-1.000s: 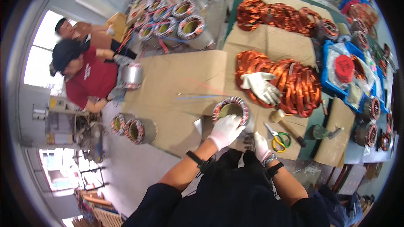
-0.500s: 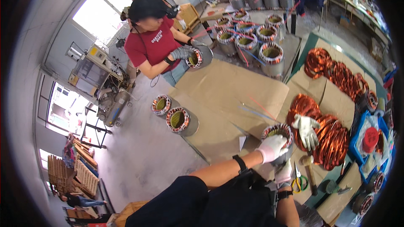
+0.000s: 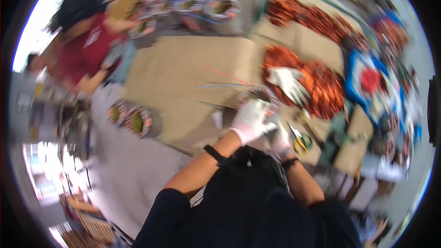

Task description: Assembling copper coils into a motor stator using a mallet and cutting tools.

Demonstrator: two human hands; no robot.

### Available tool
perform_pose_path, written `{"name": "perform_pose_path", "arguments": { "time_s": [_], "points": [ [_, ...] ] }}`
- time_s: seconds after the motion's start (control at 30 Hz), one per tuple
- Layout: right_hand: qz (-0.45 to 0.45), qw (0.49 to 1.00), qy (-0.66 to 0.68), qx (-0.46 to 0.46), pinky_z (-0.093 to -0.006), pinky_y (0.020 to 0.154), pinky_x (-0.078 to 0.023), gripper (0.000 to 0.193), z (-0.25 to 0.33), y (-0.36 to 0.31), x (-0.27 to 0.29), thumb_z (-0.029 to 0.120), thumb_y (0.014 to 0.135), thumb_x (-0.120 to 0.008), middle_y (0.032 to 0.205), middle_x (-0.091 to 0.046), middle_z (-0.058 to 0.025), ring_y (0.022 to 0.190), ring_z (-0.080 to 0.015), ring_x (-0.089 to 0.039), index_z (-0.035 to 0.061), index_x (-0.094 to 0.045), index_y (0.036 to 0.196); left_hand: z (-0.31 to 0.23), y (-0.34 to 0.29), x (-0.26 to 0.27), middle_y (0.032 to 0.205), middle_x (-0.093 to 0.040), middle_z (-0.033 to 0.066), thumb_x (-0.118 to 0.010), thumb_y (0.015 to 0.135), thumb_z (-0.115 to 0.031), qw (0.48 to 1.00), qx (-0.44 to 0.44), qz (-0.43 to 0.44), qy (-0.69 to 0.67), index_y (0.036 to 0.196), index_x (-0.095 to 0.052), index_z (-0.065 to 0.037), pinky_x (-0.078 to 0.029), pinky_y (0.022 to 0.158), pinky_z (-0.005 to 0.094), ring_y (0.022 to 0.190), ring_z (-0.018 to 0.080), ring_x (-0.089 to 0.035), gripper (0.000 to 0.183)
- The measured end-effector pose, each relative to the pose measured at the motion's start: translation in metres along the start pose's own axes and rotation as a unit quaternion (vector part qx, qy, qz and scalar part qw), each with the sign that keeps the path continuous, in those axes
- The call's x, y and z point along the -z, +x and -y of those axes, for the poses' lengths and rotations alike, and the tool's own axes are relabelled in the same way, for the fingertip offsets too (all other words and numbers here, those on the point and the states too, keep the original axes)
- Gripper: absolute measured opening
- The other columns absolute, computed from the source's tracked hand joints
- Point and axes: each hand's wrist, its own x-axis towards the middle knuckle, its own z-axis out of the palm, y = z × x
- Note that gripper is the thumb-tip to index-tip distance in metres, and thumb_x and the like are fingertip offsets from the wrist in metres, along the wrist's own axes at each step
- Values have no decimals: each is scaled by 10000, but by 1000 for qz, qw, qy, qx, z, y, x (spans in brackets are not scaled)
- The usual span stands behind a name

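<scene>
A motor stator (image 3: 271,97), a grey cylinder with a wire-wound rim, stands at the near edge of the brown paper-covered table (image 3: 183,64). My left hand (image 3: 251,118), in a white glove, is closed over the near side of its rim. Beside it, lower and to the right, my gloved right hand (image 3: 279,141) lies close against the stator's near side; blur hides its fingers. To the right are scissors (image 3: 301,141) with yellow and green handles and a hammer (image 3: 314,131). A spare white glove (image 3: 289,82) lies on copper wire coils (image 3: 324,89).
Two more stators (image 3: 138,121) stand at the table's left edge. Further stators (image 3: 220,9) are grouped at the back. More copper coils (image 3: 308,16) lie far right, near a blue tray (image 3: 353,76) holding a red round object. A co-worker in a red shirt (image 3: 87,46) stands far left.
My view has swung to the right and blurred, so the scene sits further left and higher. Both hands remain at the stator. The co-worker's stator is no longer plainly seen in their hands.
</scene>
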Motion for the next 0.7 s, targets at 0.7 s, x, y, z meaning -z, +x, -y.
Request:
{"name": "perform_pose_path", "arguments": {
  "time_s": [0.7],
  "points": [
    [-255, 806, -525, 99, -375, 744, -518, 403, 64, -168, -50, 286, 1057, -530, 813, -685, -175, 744, -211, -637, -100, -636, 1006, 27, 13, -105, 840, -615, 11, -548, 1050, -258, 877, 185, 71, -437, 954, -647, 40, -455, 725, 300, 797, 98, -527, 328]
  ]
}}
